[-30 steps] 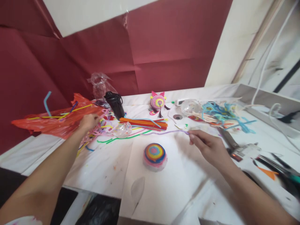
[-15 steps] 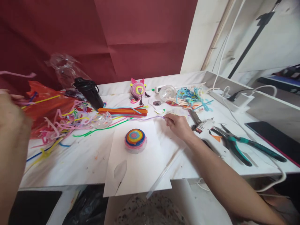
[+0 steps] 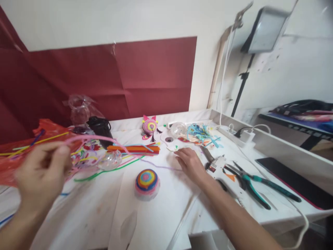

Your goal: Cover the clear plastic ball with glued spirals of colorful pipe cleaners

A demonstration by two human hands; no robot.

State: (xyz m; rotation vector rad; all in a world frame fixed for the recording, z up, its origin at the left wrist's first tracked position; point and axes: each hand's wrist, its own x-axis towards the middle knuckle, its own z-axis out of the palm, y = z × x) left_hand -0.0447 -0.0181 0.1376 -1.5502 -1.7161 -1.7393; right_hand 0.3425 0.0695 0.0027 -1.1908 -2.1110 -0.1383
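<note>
While the left hand [image 3: 43, 172] pinches a pink pipe cleaner [image 3: 100, 138] at left, the right hand [image 3: 191, 164], its grip unclear, is beside a purple pipe cleaner [image 3: 161, 167], beyond the rainbow-coiled disc [image 3: 147, 180].

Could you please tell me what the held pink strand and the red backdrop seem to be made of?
Pink strand: matte, perhaps pipe cleaner, as it arches stiffly; blur hides any fuzz. Red backdrop: low-sheen, likely paper, given its straight creases, though vinyl is possible.
</note>
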